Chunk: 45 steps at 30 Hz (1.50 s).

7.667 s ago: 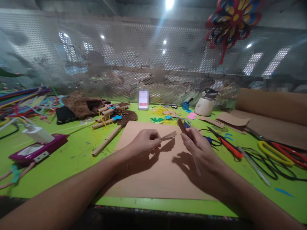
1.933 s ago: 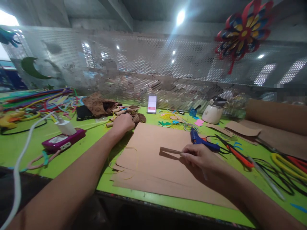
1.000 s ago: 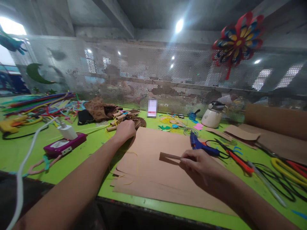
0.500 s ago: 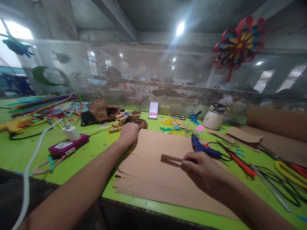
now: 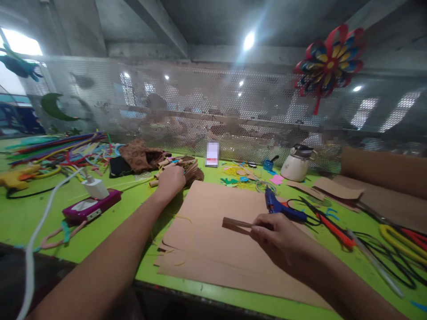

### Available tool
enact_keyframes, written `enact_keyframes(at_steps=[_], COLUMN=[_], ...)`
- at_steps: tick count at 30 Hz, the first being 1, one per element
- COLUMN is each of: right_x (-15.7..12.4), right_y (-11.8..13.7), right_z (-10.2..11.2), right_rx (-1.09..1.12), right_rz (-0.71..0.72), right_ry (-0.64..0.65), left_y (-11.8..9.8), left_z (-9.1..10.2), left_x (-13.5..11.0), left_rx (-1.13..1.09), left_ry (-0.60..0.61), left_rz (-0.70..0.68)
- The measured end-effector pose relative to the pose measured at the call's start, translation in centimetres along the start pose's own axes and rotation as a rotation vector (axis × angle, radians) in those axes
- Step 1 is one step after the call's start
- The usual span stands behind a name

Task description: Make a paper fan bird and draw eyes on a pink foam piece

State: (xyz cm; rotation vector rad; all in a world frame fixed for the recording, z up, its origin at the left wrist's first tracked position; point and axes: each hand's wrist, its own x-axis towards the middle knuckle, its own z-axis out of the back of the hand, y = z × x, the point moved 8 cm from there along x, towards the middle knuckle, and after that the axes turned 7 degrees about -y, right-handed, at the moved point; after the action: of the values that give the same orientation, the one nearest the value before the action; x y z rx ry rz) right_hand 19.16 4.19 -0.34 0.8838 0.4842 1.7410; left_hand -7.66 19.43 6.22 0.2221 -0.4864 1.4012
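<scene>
My right hand [image 5: 274,232] pinches one end of a narrow folded strip of brown cardboard [image 5: 235,222]. The strip points left, just over the brown cardboard sheets [image 5: 213,258] stacked at the table's front edge. Farther left, my left hand [image 5: 171,181] reaches to a pile of small cardboard rolls [image 5: 153,182]. Its fingers bend down out of sight behind the back of the hand, so whether they grip anything is hidden. A fanned brown bundle [image 5: 195,174] lies just right of that hand. Close beyond my right hand rests a blue glue gun [image 5: 283,208].
At left lie a purple power strip [image 5: 93,208] with a white plug and cable, and a yellow glue gun [image 5: 20,178]. A lit phone [image 5: 212,154] stands at the back near a white jug [image 5: 295,164]. Scissors [image 5: 333,226] and cables lie at right.
My left hand has moved slightly left, farther over the pile of cardboard rolls, and more of the fanned bundle shows. My right hand still holds the strip in nearly the same place.
</scene>
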Motion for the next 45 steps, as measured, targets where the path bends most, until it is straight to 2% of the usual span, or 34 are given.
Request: enact_keyframes(at_steps=[3,7,12,19,25,32,37,45], right_x=[0.0,0.1,0.2,0.4,0.8,0.9,1.0,1.0], right_y=[0.1,0.2,0.5,0.6,0.2,-0.7,-1.5,-1.1], right_z=[-0.1,-0.1,-0.2,-0.1,0.0,-0.3,-0.6,-0.4], right_rx=[-0.019,-0.052,-0.059,-0.042,-0.034,0.048,0.087,0.092], right_rz=[-0.001,0.015,0.015,-0.079,-0.103,-0.179,-0.2,-0.182], right_ry=[0.015,0.022,0.043,0.079,0.074,0.107,0.108,0.097], left_y=[0.1,-0.1,-0.2,-0.8,-1.3,-0.4,0.4,0.6], left_z=[0.4,0.0,-1.4,-3.5,-3.3,-3.4,-3.5,-3.4], left_x=[0.0,-0.1,-0.4,-1.2,-1.5,-1.0,-0.4,0.4], left_rx=[0.072,0.123,0.17,0.219,0.187,0.121,0.12,0.065], left_ry=[-0.035,0.002,0.088,0.219,0.303,0.49,0.46,0.373], left_rz=[0.023,0.015,0.001,-0.04,-0.084,-0.066,0.0,0.034])
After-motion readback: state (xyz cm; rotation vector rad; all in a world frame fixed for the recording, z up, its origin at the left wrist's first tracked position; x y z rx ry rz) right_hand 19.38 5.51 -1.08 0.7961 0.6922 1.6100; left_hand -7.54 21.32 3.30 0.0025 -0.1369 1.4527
